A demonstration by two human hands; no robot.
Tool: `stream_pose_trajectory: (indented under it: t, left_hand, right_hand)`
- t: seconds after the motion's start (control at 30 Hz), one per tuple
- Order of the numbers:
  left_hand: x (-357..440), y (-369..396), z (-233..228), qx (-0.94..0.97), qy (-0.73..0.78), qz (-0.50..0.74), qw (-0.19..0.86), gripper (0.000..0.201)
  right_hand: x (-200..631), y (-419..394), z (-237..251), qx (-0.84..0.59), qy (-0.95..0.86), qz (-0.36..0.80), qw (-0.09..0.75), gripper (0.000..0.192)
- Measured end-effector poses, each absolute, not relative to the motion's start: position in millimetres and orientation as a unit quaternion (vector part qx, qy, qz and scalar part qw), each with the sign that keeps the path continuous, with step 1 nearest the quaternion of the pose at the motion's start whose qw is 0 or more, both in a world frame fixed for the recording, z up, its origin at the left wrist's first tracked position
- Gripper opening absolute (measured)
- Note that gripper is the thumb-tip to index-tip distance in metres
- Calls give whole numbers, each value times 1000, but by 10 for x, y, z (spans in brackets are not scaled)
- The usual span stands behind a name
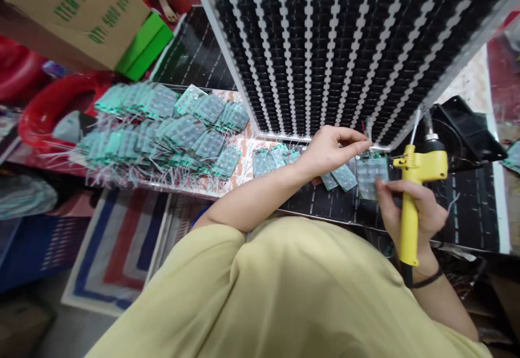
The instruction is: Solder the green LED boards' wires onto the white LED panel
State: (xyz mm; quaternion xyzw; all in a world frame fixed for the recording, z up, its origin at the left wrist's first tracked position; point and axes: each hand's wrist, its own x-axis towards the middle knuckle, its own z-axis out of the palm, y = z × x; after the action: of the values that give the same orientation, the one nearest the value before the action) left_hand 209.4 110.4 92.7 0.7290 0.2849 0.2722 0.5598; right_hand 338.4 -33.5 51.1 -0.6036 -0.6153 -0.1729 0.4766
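In the head view, my right hand (418,212) is wrapped round a yellow soldering gun (411,222), whose metal tip points up. The thumb of that hand rests against the lower edge of a green circuit board (371,176) with a clear grid-like cover, lying on the black mat. My left hand (335,149) reaches across to the board's top edge, thumb and forefinger pinched at a thin wire (363,126); its far end is too small to follow. More circuit boards (343,176) lie just left of this one, partly behind my left wrist.
A large white-framed tray (227,49) with rows of black parts leans behind my hands. Piles of wired circuit boards (162,136) fill the left side. A black stand (463,128) is at the right. A cardboard box (77,14) and green box (144,46) stand back left.
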Motion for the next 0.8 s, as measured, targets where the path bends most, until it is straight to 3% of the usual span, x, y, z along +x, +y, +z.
stream_pose_trajectory:
  t: [0.3, 0.4, 0.5, 0.6, 0.7, 0.8]
  left_hand:
    - [2161, 1052, 579, 744, 322, 364, 458, 27]
    - [2066, 1058, 476, 812, 226, 411, 347, 28]
    - [1958, 1119, 473, 880, 82, 375, 279, 21]
    - [1928, 1177, 571, 842, 190, 348, 366, 26]
    - [2016, 1168, 692, 705, 326, 259, 574, 30]
    - [2116, 1111, 745, 557, 345, 185, 733, 25]
  right_hand:
    - [3426, -350, 491, -630, -593, -207, 457, 24]
    - [3424, -348, 477, -632, -592, -202, 458, 22]
    - [3438, -374, 475, -633, -586, -208, 461, 24]
    - [3461, -419, 484, -635, -592, -214, 448, 26]
    - [3464, -434, 503, -624, -609, -210, 441, 25]
    - [3467, -409, 531, -604, -647, -201, 420, 18]
